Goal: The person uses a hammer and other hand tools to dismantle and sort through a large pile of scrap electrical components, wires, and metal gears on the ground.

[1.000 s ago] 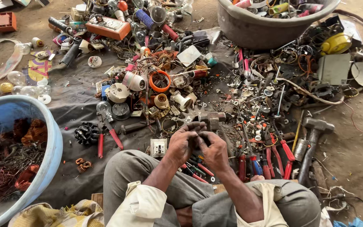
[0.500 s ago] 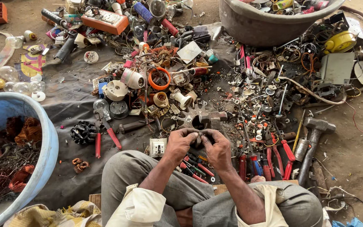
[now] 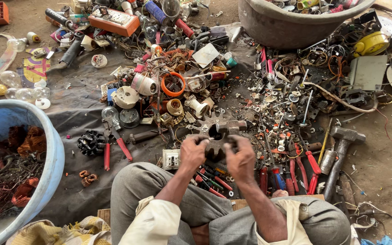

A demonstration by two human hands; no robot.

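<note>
Rusty dark metal is filling both hands: the person is sitting cross-legged on the ground and holding a small dark toothed part [image 3: 217, 146] just above the grey cloth [image 3: 75, 111] spread before their knees. The left hand [image 3: 193, 153] is gripping the part from its left side, its fingers [image 3: 195, 140] curled over the top edge, while the right hand [image 3: 241, 159] is clasping it from the right, fingers clenched around it. The part is sitting between the two hands, directly in front of a larger grey gear wheel [image 3: 214, 123] lying on the cloth. Judging from the grip, the person is working the piece apart or twisting something loose from it; which exactly is hidden by the fingers. The next move seems to call for a firm opposed twist of both wrists. Red-handled pliers [image 3: 115, 147] are lying well to the left, and a steel hammer [image 3: 341, 152] to the right.
</note>
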